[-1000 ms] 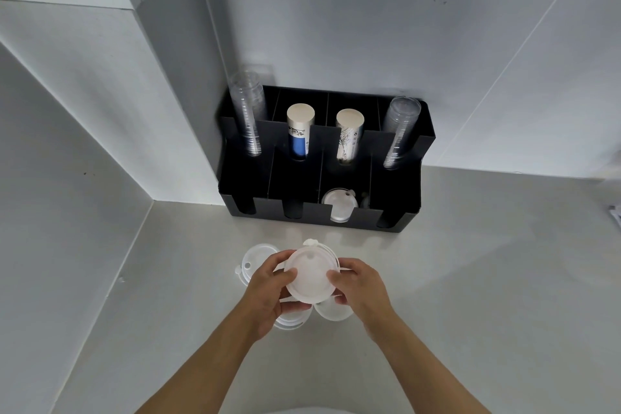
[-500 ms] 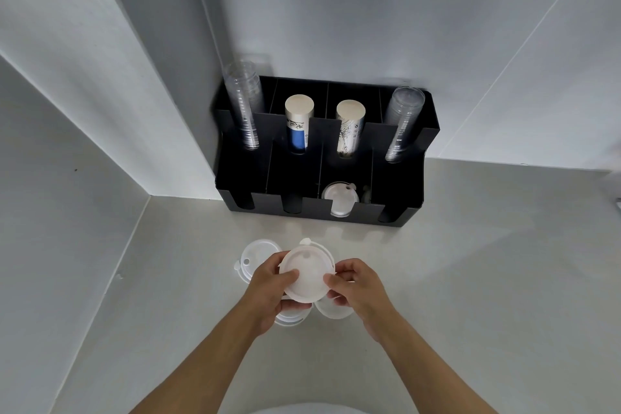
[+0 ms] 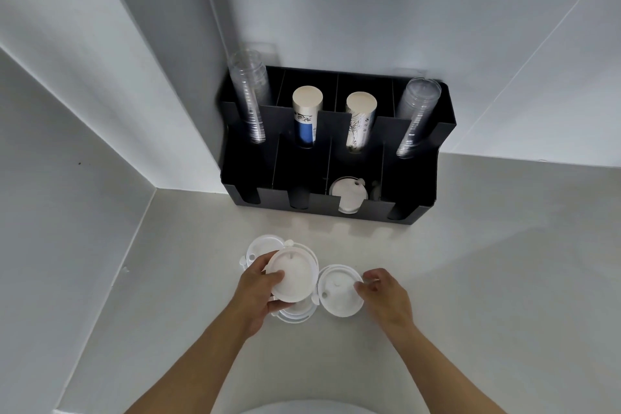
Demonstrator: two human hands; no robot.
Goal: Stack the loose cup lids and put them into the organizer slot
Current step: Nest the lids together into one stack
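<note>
Right now the left hand [image 3: 258,296] grips a white lid [image 3: 292,276], thumb pressed on its top face and fingers curled under its near edge, holding it tilted just above more lids on the pale worktop [image 3: 470,279]. One loose lid [image 3: 258,247] peeks out behind the hand on the far left side, and another one [image 3: 295,314] shows under the held lid at the near side. Just to the right, a separate lid [image 3: 339,291] lies flat on the worktop, and the right hand [image 3: 386,296] has its fingertips [image 3: 361,286] at that lid's right rim, fingers loosely bent; whether it actually pinches the rim I cannot tell.

Further back, against the wall, stands the black organizer [image 3: 420,198]. Its front row has four slots, and the third from the left already holds stored lids [image 3: 347,193] standing on edge. The back row carries a stack of clear cups [image 3: 250,94] at the left, two stacks of paper cups [image 3: 306,118] [image 3: 360,121] in the middle, and another clear stack [image 3: 416,114] at the right, all leaning outward.
</note>
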